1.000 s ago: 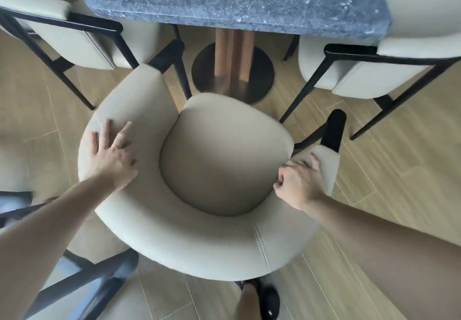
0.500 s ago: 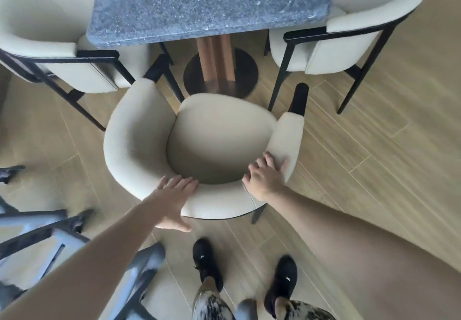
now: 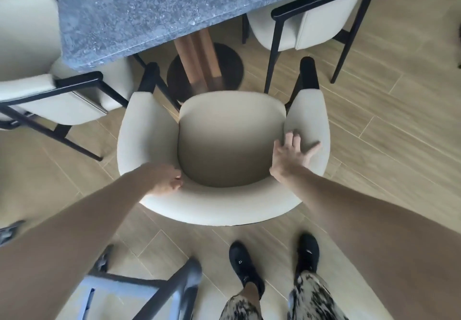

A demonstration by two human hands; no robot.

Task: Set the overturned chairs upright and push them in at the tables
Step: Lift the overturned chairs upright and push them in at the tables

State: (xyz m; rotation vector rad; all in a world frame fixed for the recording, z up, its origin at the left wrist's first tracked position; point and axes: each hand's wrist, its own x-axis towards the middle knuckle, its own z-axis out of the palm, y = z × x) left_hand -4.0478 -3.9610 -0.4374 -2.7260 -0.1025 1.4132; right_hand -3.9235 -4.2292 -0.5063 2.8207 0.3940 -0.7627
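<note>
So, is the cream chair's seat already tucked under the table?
No, the chair's seat sits wholly in front of the table edge, uncovered.

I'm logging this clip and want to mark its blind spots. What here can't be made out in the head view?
- Left hand: blurred, fingers hidden over the chair back's inner edge, so its grip is unclear.
- Chair's legs: hidden under its seat and back.
- Table: cut off by the top edge.
- Dark frame at the bottom left: blurred and cut off, so whether it is an overturned chair is unclear.
</note>
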